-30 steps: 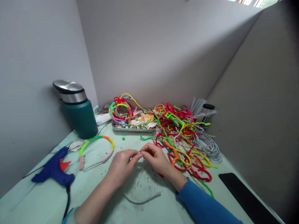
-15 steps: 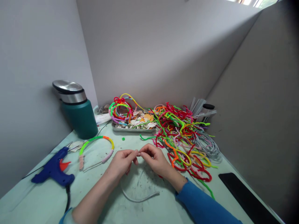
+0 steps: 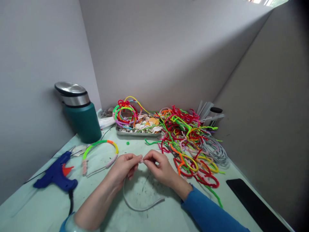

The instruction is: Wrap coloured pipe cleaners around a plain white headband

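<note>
My left hand [image 3: 126,166] is closed, thumb and forefinger pinched. From below it a grey cord [image 3: 135,208] curves down and lies in an open arc on the table. My right hand [image 3: 160,167] is closed too, its fingertips pinching right beside the left ones. Between the fingertips shows a small pale pink bit [image 3: 141,161], too small to tell its kind for sure. Left of my hands lies a hoop of grey cord [image 3: 100,142], part of it wrapped in green, orange, yellow, lilac and pink fuzzy pipe cleaner, with a bare grey end.
A blue glue gun [image 3: 56,174] with an orange trigger lies at left, before a teal bottle [image 3: 83,124]. At the back, a metal tray [image 3: 140,134] holds buttons and wrapped hoops. Tangled pipe cleaners [image 3: 181,129], coiled grey cord [image 3: 219,153] and a black strip [image 3: 256,203] are at right.
My fingertips have parted slightly and the pale pink bit shows between them. The grey cord's arc has shifted a little. Everything else stays in place.
</note>
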Demonstrator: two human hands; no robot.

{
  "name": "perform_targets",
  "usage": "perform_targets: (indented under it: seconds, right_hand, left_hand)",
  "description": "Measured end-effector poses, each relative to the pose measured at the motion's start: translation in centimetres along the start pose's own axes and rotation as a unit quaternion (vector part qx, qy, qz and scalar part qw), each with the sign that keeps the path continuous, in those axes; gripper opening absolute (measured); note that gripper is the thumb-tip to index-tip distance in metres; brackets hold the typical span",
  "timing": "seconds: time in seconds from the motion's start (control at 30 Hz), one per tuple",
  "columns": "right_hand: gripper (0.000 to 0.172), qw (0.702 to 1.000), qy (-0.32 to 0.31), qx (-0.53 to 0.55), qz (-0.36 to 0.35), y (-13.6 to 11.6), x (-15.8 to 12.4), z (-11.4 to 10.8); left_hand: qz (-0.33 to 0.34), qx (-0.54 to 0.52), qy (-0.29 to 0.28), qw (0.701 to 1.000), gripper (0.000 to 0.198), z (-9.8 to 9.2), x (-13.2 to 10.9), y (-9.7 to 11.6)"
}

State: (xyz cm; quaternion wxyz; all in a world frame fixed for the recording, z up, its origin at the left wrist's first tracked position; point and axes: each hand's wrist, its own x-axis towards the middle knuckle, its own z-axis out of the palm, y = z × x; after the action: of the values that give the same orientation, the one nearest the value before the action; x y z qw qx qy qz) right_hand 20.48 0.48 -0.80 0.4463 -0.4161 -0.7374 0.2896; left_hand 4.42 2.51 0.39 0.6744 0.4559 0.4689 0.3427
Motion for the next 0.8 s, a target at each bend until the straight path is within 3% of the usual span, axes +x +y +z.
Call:
perform_targets:
  seconds: [0.17,0.27,0.37,0.47,0.67,0.8]
  right_hand:
    - [0.010,0.999,-0.011,-0.024,-0.041,-0.2,-0.3,0.0]
    - [0.010,0.999,-0.011,-0.019,-0.037,-0.2,-0.2,0.0]
    - [0.009,1.000,0.013,-0.004,0.001,0.3,0.0,0.0]
    - [0.010,0.998,0.051,0.014,0.039,1.0,0.4,0.0]
    - [0.009,0.996,0.060,0.041,0.058,1.6,0.6,0.1]
    - [0.009,0.996,0.043,0.042,0.059,1.5,0.5,0.3]
  left_hand:
    - [-0.083,-0.060,-0.071,0.992,0.025,-0.6,-0.2,0.3]
    - [-0.092,-0.053,-0.076,0.991,0.027,-0.6,-0.2,0.2]
    - [-0.005,0.013,0.009,1.000,0.028,-0.3,0.1,-0.1]
    - [0.115,0.133,0.082,0.981,0.030,0.0,0.2,-0.2]
    - [0.303,0.361,0.113,0.875,0.018,0.2,-0.3,-0.2]
    - [0.322,0.403,0.119,0.848,0.017,0.2,-0.3,-0.3]
